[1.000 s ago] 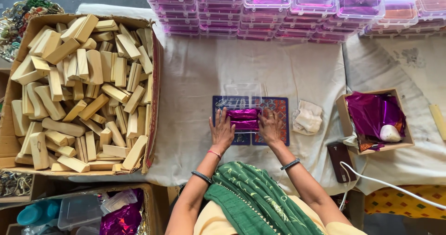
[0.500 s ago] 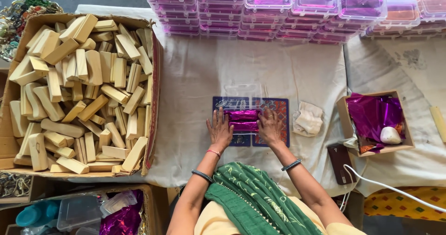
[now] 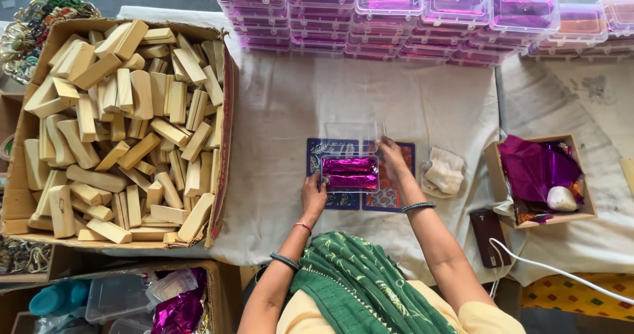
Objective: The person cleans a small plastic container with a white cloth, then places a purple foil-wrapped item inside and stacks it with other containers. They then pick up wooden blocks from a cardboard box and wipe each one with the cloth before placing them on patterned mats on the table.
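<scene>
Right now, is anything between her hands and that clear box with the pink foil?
Nothing visible. The left hand touches the box at its left edge; the right hand rests at its upper right corner.

Left hand [image 3: 313,196] low, right hand [image 3: 392,157] reaching forward, fingers extended.

Table cover: a creased white cloth [image 3: 370,89] spreads over the whole work surface.
Left of the cloth: a large cardboard box [image 3: 224,142] heaped with pale wooden blocks [image 3: 119,129].
Far edge of the cloth: stacked clear plastic boxes [image 3: 389,13] with purple foil inside.
Right of the cloth: a small open carton [image 3: 492,169] of purple foil.
Light: soft, even daylight.
</scene>
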